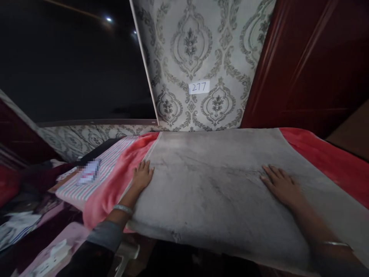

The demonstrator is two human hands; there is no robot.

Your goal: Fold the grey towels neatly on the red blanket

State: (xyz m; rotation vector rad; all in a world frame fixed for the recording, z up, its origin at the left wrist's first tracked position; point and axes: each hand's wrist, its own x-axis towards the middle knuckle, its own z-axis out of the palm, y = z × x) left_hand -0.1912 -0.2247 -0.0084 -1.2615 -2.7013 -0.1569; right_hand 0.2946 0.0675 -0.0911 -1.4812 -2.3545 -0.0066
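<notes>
A grey cloth (pixel 201 192) with a soft nap lies spread over the table, wrinkled across its middle. On its left border rests my left hand (pixel 142 175), palm down with fingers stretched out. Flat on the right part of the cloth is my right hand (pixel 279 184), its fingers spread. Neither hand holds anything. Beneath the grey cloth, a red blanket (pixel 115 175) shows at the left, bunched into folds, and again at the right. A striped cloth (pixel 108 161) lies farther left under the red one.
A patterned wall carries a paper marked 277 (pixel 199 87). A large dark screen (pixel 77 61) hangs at the left; a dark red door panel (pixel 311 61) stands right. A blurred item (pixel 88 172) lies on the striped cloth. Pink surfaces and clothes (pixel 17 227) fill the lower left.
</notes>
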